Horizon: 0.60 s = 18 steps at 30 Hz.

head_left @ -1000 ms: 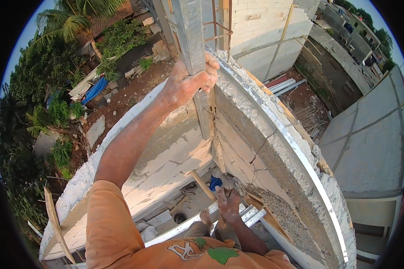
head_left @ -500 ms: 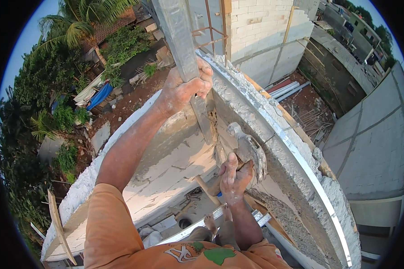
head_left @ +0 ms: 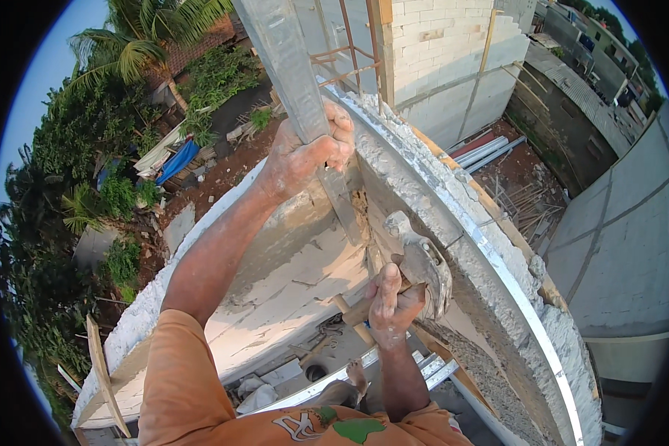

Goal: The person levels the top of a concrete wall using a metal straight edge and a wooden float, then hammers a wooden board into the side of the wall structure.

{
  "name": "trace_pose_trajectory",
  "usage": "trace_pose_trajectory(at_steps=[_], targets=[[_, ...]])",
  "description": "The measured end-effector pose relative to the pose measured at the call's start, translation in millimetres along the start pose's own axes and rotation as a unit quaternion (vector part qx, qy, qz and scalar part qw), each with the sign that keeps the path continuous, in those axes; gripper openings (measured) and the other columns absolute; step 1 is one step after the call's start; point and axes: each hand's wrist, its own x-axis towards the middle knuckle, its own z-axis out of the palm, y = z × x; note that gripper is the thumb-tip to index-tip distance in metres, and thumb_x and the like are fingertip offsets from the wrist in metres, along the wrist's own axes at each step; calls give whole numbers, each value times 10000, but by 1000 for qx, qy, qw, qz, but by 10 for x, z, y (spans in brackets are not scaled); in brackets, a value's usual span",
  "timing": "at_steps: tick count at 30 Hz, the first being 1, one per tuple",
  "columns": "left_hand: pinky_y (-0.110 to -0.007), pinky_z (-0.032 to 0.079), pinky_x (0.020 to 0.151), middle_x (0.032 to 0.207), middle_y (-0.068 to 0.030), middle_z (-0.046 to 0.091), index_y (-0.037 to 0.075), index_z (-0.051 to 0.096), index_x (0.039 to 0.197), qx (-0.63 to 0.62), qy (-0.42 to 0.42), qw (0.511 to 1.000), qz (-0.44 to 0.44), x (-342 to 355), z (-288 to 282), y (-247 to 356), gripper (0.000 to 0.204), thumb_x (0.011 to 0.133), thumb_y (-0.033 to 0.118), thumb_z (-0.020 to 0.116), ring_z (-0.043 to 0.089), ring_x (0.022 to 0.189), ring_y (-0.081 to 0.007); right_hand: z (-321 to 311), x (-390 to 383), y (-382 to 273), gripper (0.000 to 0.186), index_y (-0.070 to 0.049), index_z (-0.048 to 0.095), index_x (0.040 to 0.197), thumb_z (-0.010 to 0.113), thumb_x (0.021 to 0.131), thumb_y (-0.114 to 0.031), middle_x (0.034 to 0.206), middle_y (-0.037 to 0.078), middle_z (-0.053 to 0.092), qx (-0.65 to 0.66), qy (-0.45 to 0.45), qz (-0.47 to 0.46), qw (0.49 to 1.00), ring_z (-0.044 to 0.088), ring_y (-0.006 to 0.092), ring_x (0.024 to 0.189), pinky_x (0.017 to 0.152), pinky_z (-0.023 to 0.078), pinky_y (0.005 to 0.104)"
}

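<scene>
My left hand (head_left: 312,152) is wrapped round a long grey metal bar (head_left: 279,63), which stands tilted in the corner between two walls. Its lower end reaches down below the fist. In my right hand (head_left: 395,305) is a cement-crusted claw hammer (head_left: 426,260), gripped close under its head with the thumb pointing up. Part of the wooden handle (head_left: 357,311) shows to the left of that hand. The hammer head is beside the inner face of the right wall (head_left: 483,305), below and to the right of the bar; whether it touches the wall I cannot tell.
A bright metal strip (head_left: 528,312) runs along the right wall's rough top. Rusty reinforcing bars (head_left: 351,44) rise at the far corner. A wooden stick (head_left: 100,372) leans at the lower left. Beyond the walls the ground lies far below, with pipes (head_left: 483,152) and rubble.
The view has shifted slightly. My right hand and the hammer sit a little lower and further right in the picture. Both hands keep their grips.
</scene>
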Motion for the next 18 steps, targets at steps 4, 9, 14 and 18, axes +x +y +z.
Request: trace_pose_trajectory(at_steps=[4, 9, 14, 18], targets=[[-353, 470, 601, 718, -107, 565, 36, 480, 1021, 19, 0, 1000, 10, 18, 10, 22, 252, 789, 6, 575, 529, 596, -176, -28, -152, 20, 321, 60, 437, 1058, 538, 1005, -240, 673, 46, 464, 60, 70, -121, 988, 451, 93, 496, 443, 407, 251], [-354, 472, 595, 710, -110, 562, 42, 489, 1029, 8, -7, 1000, 13, 14, 62, 18, 256, 788, 10, 570, 523, 587, -178, 5, -16, 460, 238, 2, 469, 1025, 562, 997, -216, 649, 15, 463, -154, -50, -4, 987, 459, 80, 504, 436, 411, 253], [-354, 468, 588, 710, -117, 561, 48, 493, 1030, 14, -6, 1000, 20, 6, -1, 5, 256, 787, 15, 568, 521, 583, -184, -12, -65, 71, 305, 20, 481, 1067, 574, 992, -260, 658, 30, 465, 95, 38, 24, 994, 445, 103, 488, 436, 413, 263], [-350, 465, 590, 705, -112, 554, 50, 491, 1036, 7, 1, 1000, 10, 12, 37, 29, 264, 785, 12, 564, 517, 584, -186, -31, -168, 88, 347, 36, 474, 1086, 570, 992, -284, 668, 51, 471, 132, 95, -30, 986, 478, 126, 494, 438, 422, 284]])
